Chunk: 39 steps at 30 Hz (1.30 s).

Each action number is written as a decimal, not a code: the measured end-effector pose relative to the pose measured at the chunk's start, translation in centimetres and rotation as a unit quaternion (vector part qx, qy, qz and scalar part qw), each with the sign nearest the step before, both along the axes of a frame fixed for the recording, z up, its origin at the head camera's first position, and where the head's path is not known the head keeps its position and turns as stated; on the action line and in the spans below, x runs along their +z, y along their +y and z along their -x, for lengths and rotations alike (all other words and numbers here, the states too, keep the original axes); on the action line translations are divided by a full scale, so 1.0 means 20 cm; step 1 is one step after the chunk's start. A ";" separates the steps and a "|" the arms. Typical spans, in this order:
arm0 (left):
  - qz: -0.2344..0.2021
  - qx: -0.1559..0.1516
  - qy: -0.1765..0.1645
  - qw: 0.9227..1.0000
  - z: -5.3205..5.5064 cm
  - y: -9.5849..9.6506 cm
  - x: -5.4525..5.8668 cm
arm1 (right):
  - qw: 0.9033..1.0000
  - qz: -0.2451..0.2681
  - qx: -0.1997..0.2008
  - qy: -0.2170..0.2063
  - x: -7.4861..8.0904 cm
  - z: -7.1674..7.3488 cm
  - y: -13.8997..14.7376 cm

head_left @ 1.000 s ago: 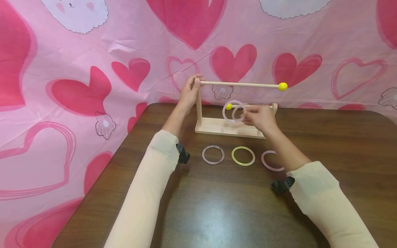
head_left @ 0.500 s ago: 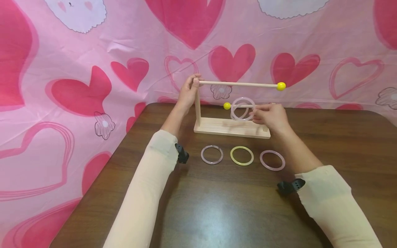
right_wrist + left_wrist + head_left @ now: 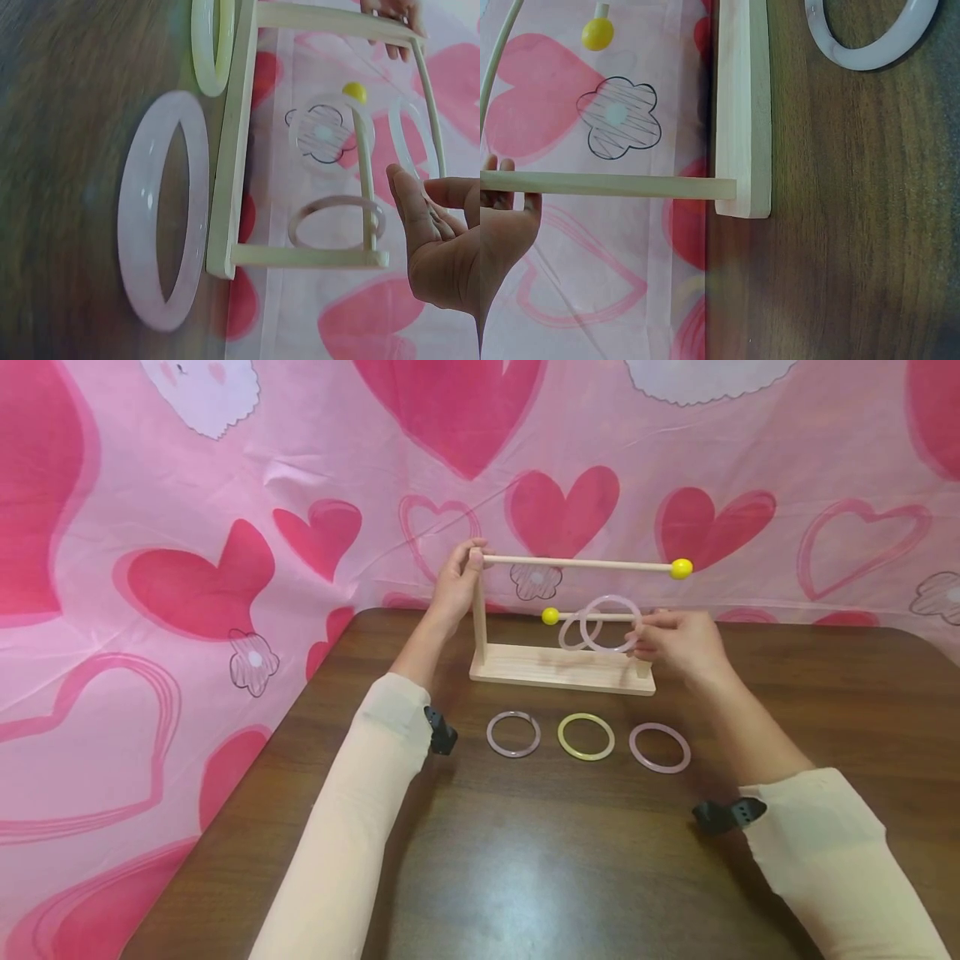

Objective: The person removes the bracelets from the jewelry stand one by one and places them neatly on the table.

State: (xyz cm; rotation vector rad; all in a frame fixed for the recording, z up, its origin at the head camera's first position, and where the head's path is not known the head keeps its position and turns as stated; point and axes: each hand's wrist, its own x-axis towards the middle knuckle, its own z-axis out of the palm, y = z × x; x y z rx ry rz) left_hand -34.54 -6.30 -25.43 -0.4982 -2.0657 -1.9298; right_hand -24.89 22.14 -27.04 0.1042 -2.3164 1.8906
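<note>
My left hand (image 3: 453,585) grips the top of the left post of a wooden stand (image 3: 562,668), where the upper rod (image 3: 577,563) begins. In front of the lower rod (image 3: 364,157), my right hand (image 3: 686,643) pinches a pale pink translucent bangle (image 3: 611,599) by its right side. In the head view it overlaps another pale bangle (image 3: 566,639) hanging on that rod. From the right wrist, the held bangle (image 3: 397,135) stands beside the rod, and a brownish translucent bangle (image 3: 337,201) encircles it near the short post. Yellow balls (image 3: 681,569) cap both rods.
A lilac bangle (image 3: 491,737), a yellow bangle (image 3: 587,757) and a pink bangle (image 3: 660,769) lie in a row on the brown wooden table (image 3: 480,860), in front of the stand. A pink heart-patterned cloth (image 3: 315,435) hangs close behind it.
My right hand has moved to the right with its bangle, away from the lower rod's yellow end. My left hand stays on the post, and the three bangles on the table have not moved.
</note>
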 end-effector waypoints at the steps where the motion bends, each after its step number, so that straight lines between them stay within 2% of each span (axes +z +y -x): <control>1: 0.000 0.000 -0.001 1.000 0.00 0.00 0.00 | 1.000 0.003 -0.002 0.002 0.00 0.00 0.01; 8: -0.005 -0.004 -0.003 1.000 0.01 0.00 0.00 | 1.000 0.006 -0.017 0.009 0.00 -0.02 0.07; 16: -0.004 -0.010 0.002 1.000 0.01 0.00 0.00 | 0.998 0.066 -0.006 -0.001 0.00 -0.03 0.13; 25: 0.001 -0.006 -0.002 1.000 0.00 0.00 0.00 | 0.999 0.047 -0.011 -0.016 -0.01 -0.04 0.20; 29: 0.002 -0.004 -0.001 1.000 0.00 0.00 0.00 | 0.996 0.089 0.003 -0.029 -0.01 -0.05 0.23; 36: 0.000 -0.004 -0.007 1.000 0.00 0.00 0.00 | 0.995 0.100 0.001 -0.030 -0.01 -0.06 0.29; 39: 0.000 -0.003 -0.005 1.000 0.00 0.00 0.00 | 0.992 0.124 0.010 -0.021 -0.03 -0.03 0.33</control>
